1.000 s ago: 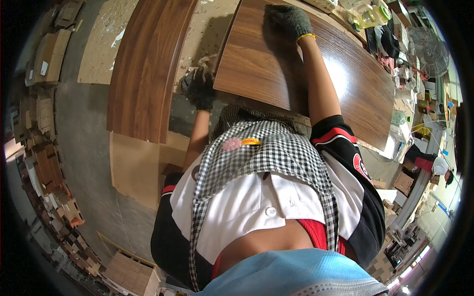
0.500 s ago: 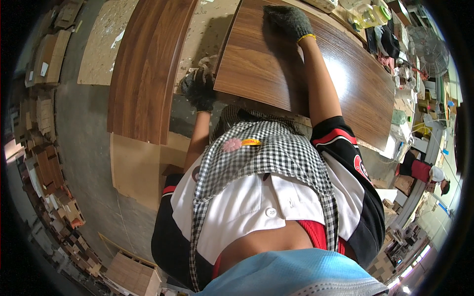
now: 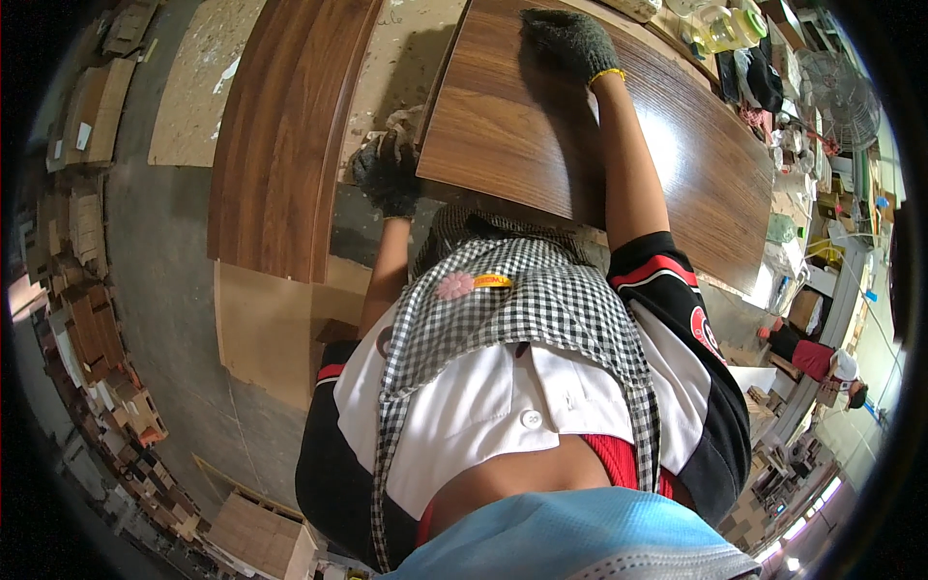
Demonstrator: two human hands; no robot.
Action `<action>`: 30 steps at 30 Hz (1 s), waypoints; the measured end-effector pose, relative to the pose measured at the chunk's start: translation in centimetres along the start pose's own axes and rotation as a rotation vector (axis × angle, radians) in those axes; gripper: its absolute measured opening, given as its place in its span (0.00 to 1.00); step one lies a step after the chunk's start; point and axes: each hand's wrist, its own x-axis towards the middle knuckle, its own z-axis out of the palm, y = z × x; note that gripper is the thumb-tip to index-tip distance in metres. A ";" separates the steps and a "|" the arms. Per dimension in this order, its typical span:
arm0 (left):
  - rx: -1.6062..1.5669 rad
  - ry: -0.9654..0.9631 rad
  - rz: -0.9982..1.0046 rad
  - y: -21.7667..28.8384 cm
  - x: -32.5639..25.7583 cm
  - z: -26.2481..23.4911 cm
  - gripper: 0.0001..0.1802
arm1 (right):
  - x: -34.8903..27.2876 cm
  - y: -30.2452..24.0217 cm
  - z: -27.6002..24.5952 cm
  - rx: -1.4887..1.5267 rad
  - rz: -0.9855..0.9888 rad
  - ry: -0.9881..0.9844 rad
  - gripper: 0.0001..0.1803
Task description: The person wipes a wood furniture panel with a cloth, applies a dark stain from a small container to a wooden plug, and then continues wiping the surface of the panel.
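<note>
A dark brown wood-grain panel (image 3: 522,126) lies in front of me and stretches to the right. My right hand (image 3: 572,46), in a dark grey knit glove with a yellow cuff, rests on its far part, fingers stretched out flat and pointing left. Beside the panel's near left corner is my left hand (image 3: 389,179), gloved too, its fingers bent. A crumpled greyish-brown thing (image 3: 404,121), perhaps a rag, shows at those fingertips; what the fingers close on is partly hidden. Left of this hand lies a stack of narrower wood-grain panels (image 3: 280,135).
A worn, spotted board (image 3: 203,87) lies at the far left, and a tan sheet (image 3: 261,329) nearer. Bottles (image 3: 730,31) and clutter line the far right, with a fan (image 3: 839,92). Another person (image 3: 822,362) is off to the right. Stacked boards (image 3: 92,309) stand along the left.
My right hand has shifted very slightly right on the panel. My left hand stays by the corner. The other person at the right has moved nearer and shows more fully.
</note>
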 end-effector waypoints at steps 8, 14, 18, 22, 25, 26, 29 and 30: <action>0.036 0.000 0.041 0.5 0.3 -0.5 0.23 | 0.1 -0.2 0.4 -0.015 0.037 0.018 0.25; 0.097 -0.027 0.077 0.9 0.6 -0.9 0.23 | 0.3 0.6 0.6 -0.015 0.013 0.029 0.25; 0.034 -0.013 0.051 0.5 0.2 -0.6 0.23 | -0.4 -1.1 -0.3 0.054 0.046 0.007 0.25; 0.095 0.050 0.098 0.7 0.5 -0.7 0.22 | 0.1 -1.1 -0.2 0.011 0.064 -0.015 0.24; 0.109 0.081 0.142 2.7 1.5 -2.7 0.23 | 0.1 -0.4 0.0 0.022 0.080 -0.012 0.23; 0.046 0.088 0.130 2.1 1.2 -1.8 0.22 | 0.0 0.0 0.3 0.007 0.077 0.009 0.23; -0.092 0.095 0.040 0.4 0.4 -0.6 0.21 | 0.6 -0.2 0.7 0.013 0.025 0.027 0.23; -0.134 0.052 -0.005 2.1 0.9 -1.4 0.21 | 0.5 0.4 0.6 0.037 0.026 0.013 0.23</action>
